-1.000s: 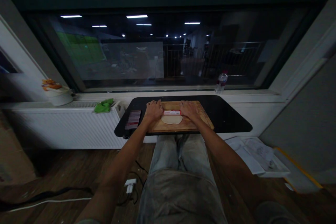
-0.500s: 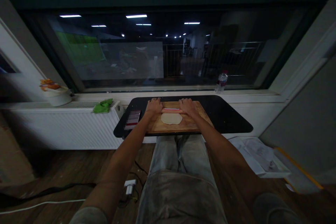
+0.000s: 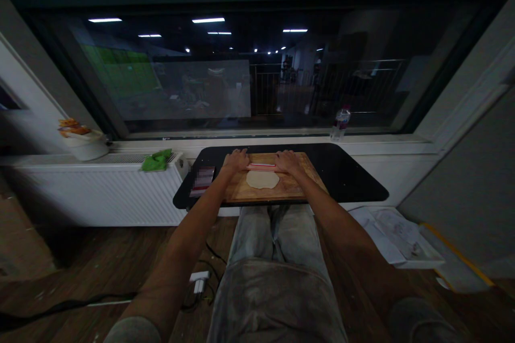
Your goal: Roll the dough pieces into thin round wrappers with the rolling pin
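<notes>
A thin rolling pin (image 3: 262, 166), pale with reddish tones, lies crosswise on a wooden board (image 3: 292, 192). My left hand (image 3: 236, 160) is closed over its left end, and my right hand (image 3: 287, 161) over its right end. Both sets of fingers point away from me and partly hide the pin's ends. Just on my side of the pin lies a flat, roughly round sheet of dough (image 3: 263, 180), its far edge close to the pin. The board rests on a black tabletop (image 3: 346, 177) in front of my legs.
A phone (image 3: 203, 181) lies left of the board. On the windowsill stands a plastic bottle (image 3: 340, 124). A green cloth (image 3: 156, 160) and a white tub (image 3: 89, 146) sit by the radiator (image 3: 120, 195). A power strip (image 3: 199, 281) with cables lies on the floor.
The view has shifted slightly. Both hands, the rolling pin and the dough keep nearly the same places on the board.
</notes>
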Available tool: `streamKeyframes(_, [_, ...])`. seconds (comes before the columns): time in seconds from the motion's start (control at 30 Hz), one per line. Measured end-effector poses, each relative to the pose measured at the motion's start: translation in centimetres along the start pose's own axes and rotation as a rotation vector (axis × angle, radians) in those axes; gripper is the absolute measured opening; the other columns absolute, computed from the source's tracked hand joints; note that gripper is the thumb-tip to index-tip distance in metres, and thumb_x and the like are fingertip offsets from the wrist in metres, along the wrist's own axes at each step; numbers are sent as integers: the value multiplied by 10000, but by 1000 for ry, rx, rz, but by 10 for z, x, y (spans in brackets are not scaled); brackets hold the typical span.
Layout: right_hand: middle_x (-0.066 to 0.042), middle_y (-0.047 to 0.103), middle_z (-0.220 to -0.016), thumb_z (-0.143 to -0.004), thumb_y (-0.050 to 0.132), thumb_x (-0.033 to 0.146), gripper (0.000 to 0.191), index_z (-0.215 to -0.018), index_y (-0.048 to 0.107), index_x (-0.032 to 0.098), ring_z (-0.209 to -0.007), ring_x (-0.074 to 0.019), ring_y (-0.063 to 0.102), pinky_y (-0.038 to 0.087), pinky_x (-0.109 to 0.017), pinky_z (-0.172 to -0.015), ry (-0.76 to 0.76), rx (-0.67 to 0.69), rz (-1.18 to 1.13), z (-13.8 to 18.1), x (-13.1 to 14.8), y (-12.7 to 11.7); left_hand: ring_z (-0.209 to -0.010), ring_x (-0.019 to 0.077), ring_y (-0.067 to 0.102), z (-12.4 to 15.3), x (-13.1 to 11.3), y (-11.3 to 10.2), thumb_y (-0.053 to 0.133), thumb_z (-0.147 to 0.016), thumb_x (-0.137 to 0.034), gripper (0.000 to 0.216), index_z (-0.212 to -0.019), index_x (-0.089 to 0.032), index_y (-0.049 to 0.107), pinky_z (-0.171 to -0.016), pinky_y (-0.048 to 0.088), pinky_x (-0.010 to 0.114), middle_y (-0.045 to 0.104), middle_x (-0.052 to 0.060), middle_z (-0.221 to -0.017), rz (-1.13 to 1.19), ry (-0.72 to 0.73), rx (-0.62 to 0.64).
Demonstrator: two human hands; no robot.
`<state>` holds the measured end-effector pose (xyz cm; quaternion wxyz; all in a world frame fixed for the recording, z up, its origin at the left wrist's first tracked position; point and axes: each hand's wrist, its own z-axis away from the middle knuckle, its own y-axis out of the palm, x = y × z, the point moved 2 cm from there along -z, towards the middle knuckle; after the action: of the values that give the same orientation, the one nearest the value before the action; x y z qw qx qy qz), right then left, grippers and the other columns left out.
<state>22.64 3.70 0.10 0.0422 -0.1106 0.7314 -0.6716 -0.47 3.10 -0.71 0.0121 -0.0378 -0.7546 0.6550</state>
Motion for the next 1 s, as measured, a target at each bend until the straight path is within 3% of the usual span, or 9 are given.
streamKeyframes(0.13, [-199,629,-1651,-1154,467,363,486,-1519,717,162,-1539,-348,549,368,-462,-1279,-24,8,0,18,0,9,-1591,365,504,27,-2,2,412,-1129,-271,524,-1608,-205,616,-1248,471,531,575,172,-1702,-106,159,-67])
streamKeyframes(0.2, [-192,583,-1698,-1171,418,360,508,-1543,701,159,-1579,-351,509,354,-479,-1292,-18,-17,2,32,2,12,-1571,377,524,43,-3,2,404,-1135,-255,493,-1532,-163,683,-1279,435,525,564,190,-1709,-131,204,-108])
streamKeyframes(0.33, [-196,711,-1553,-1189,348,395,551,-1406,787,142,-1495,-343,590,401,-439,-1263,-29,-92,36,62,13,9,-1475,338,618,69,-4,1,378,-1171,-285,457,-1371,-180,776,-1245,470,461,749,178,-1456,-100,179,-126])
streamKeyframes(0.5, [-229,786,-1393,-1188,357,442,585,-1299,831,117,-1401,-337,660,484,-398,-1164,80,-180,11,93,27,-3,-1358,338,701,91,-8,-2,335,-1182,-265,483,-1449,-160,724,-1066,592,442,759,222,-1380,-130,136,-117])
streamKeyframes(0.6, [-235,808,-1330,-1198,314,428,623,-1268,841,102,-1346,-341,695,479,-415,-1168,83,-227,7,108,31,-3,-1429,333,661,104,-11,-1,379,-1175,-264,448,-1414,-176,748,-1136,571,448,748,202,-1438,-110,132,-175])
streamKeyframes(0.73, [-240,766,-1440,-1198,290,395,614,-1394,785,90,-1380,-347,675,414,-446,-1246,41,-290,15,129,33,3,-1451,309,651,123,-16,2,354,-1178,-255,474,-1348,-172,788,-1233,516,442,762,157,-1463,-32,90,-235])
streamKeyframes(0.87, [-218,681,-1589,-1191,271,350,610,-1552,683,82,-1511,-345,583,309,-475,-1327,3,-364,14,149,32,14,-1389,284,694,138,-22,4,336,-1188,-290,500,-1427,-160,755,-1239,509,420,768,136,-1471,58,28,-243])
streamKeyframes(1.0, [-221,646,-1629,-1188,270,344,614,-1599,638,75,-1531,-343,558,282,-480,-1334,-8,-398,12,153,30,20,-1476,299,631,141,-26,5,355,-1180,-298,493,-1469,-186,738,-1271,475,447,715,129,-1561,75,29,-258])
